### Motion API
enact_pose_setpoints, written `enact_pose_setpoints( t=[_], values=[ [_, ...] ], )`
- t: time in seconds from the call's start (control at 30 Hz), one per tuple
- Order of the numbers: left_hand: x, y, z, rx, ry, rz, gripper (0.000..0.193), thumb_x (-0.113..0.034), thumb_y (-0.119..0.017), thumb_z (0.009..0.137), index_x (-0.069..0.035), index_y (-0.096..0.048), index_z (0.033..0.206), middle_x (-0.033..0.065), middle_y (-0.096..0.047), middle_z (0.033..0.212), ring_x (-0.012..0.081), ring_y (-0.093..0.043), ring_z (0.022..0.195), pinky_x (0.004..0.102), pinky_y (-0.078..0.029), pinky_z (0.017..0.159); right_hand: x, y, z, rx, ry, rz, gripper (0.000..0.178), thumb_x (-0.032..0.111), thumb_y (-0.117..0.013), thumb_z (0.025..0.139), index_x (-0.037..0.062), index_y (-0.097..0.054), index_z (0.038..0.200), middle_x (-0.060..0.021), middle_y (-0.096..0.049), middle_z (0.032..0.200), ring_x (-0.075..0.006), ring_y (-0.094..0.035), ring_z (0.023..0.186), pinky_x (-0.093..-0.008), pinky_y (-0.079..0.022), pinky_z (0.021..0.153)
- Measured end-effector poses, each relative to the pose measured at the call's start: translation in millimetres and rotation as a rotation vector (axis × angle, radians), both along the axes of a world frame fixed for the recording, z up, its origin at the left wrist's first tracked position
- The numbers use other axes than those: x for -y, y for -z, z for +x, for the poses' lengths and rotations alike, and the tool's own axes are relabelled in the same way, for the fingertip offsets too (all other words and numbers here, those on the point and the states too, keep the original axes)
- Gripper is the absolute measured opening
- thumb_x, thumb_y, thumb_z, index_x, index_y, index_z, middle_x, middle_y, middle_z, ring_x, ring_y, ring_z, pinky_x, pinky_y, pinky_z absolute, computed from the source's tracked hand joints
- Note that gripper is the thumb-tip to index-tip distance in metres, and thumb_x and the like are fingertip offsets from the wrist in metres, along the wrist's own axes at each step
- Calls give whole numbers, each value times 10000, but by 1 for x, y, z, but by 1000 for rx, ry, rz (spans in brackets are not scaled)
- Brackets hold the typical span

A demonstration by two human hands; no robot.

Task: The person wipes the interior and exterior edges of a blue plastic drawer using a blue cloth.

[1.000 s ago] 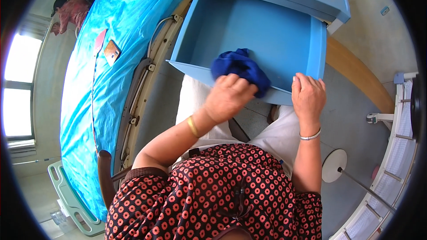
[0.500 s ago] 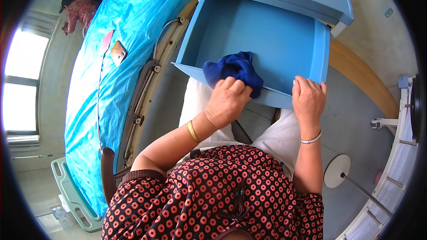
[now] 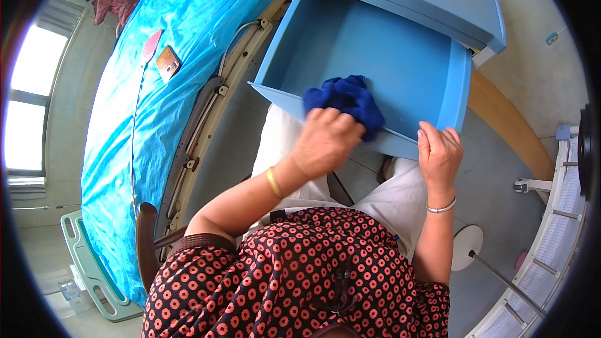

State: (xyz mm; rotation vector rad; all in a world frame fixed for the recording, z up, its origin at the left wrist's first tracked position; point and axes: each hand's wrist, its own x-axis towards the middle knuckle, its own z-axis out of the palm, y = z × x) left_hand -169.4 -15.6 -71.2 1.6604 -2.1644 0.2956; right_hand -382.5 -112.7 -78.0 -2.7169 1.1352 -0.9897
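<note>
Drawer [image 3: 400,56] pulled open, upper middle of frame; right corner gripped by right hand [image 3: 440,155]. Blue cloth [image 3: 347,97] clutched in left hand [image 3: 327,143] at drawer front. Work under way; amount left cannot be told.

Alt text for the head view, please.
The left hand holds a bunched blue cloth at the front edge of an open blue drawer; the right hand holds that edge near its right corner. A blue-covered bed stands left.

Left hand [image 3: 328,143]: closed on crumpled dark-blue cloth [image 3: 345,97] at front of open light-blue rectangular drawer [image 3: 400,56]. Right hand [image 3: 441,155]: gripping drawer front near right corner. Brown rectangular phone [image 3: 168,64]: on glossy bright-blue sheet [image 3: 113,163].
</note>
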Motion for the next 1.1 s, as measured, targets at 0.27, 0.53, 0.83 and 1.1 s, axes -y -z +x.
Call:
enact_pose_setpoints(
  t=[0.27,0.53,0.83,1.1],
  values=[
    [-19,-3,50,4,-206,72,190,-121,-611,673,-86,-614,860,30,-460,721,209,-466,718,342,-367,645,-7,-8,0,-31,-3,43,146,152,-614,764,47,-606,865,-70,-587,738,-234,-549,704,-336,-450,653],
    [10,0,-16,-101,124,82,208,-164,-588,662,-110,-612,861,10,-432,727,183,-453,719,315,-361,612,6,14,-36,251,334,15,233,142,-489,867,13,-594,1031,-124,-551,1057,-270,-530,955,-352,-423,827],
    [24,8,-52,-109,278,108,237,-220,-590,695,-97,-598,897,-5,-458,781,156,-467,765,281,-368,623,2,30,-34,541,350,425,253,151,-455,903,-1,-567,1072,-92,-547,1070,-172,-531,920,-276,-423,801],
    [-6,-5,67,-17,293,91,315,-163,-666,560,-111,-622,867,7,-481,811,182,-486,735,316,-416,633,6,34,-37,598,344,531,279,152,-469,896,7,-546,1122,-72,-532,1114,-147,-510,959,-270,-411,827]
  ],
)
